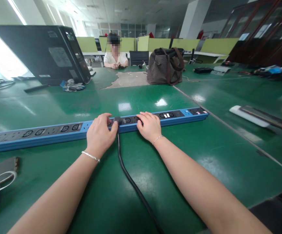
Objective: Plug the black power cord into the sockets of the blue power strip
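Note:
A long blue power strip (177, 121) with rows of black and grey sockets lies across the green table. My left hand (100, 131) grips the strip left of its middle, fingers curled over the top and thumb beside a black plug (117, 121). The plug sits at a socket; how deep it is in, I cannot tell. From it a black power cord (128, 175) runs down toward me. My right hand (150, 126) is closed over the strip just right of the plug, its fingertips partly hidden against the sockets.
A black computer case (43, 55) and gloves (72, 85) stand at the back left, a brown bag (164, 66) at the back centre. A person (116, 58) sits opposite. A white and dark long object (250, 116) lies right; a dark flat object (3, 167) lies left.

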The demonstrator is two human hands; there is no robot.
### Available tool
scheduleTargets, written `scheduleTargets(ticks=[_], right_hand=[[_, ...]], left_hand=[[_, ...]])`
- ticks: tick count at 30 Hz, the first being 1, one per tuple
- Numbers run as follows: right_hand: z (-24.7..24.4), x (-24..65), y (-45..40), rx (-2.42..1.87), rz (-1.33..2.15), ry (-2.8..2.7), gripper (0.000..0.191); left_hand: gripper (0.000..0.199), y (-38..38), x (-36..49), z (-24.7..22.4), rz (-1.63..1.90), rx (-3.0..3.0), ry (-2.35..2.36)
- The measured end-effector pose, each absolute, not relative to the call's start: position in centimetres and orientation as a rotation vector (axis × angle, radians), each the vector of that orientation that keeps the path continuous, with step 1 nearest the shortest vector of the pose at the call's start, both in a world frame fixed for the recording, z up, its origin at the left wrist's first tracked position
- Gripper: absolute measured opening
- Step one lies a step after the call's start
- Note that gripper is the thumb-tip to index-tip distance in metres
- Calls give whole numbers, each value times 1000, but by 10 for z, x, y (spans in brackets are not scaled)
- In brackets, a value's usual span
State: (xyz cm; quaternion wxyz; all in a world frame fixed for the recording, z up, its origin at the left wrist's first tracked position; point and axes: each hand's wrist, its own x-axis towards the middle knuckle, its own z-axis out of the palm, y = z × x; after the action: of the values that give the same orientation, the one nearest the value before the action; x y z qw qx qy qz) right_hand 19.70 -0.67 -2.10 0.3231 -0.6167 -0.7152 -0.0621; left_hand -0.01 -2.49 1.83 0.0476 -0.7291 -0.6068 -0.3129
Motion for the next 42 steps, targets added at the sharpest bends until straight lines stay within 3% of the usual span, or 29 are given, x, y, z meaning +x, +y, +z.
scheduleTargets(ticks=[3,7,12,21,32,36,42], right_hand=[[-20,197,-7,-1618,-155,-1886,35],[-20,197,-7,-1616,-140,-1880,35],[-21,197,-6,-1610,-136,-1877,34],[-21,198,-7,-1599,-120,-1869,34],[-18,202,-10,-1606,-98,-1975,37],[-19,205,-11,-1573,-160,-2073,48],[-21,205,-10,-1588,-217,-2086,48]], left_hand=[[51,-36,15,31,-699,-2212,-2087],[44,-36,28,39,-333,-2205,-2035],[35,-20,28,45,-169,-2265,-1855],[47,-39,29,36,-157,-2161,-1905],[40,-34,32,46,-83,-2182,-1928],[42,-38,33,41,-216,-2150,-2105],[37,-30,33,40,-381,-2135,-2271]])
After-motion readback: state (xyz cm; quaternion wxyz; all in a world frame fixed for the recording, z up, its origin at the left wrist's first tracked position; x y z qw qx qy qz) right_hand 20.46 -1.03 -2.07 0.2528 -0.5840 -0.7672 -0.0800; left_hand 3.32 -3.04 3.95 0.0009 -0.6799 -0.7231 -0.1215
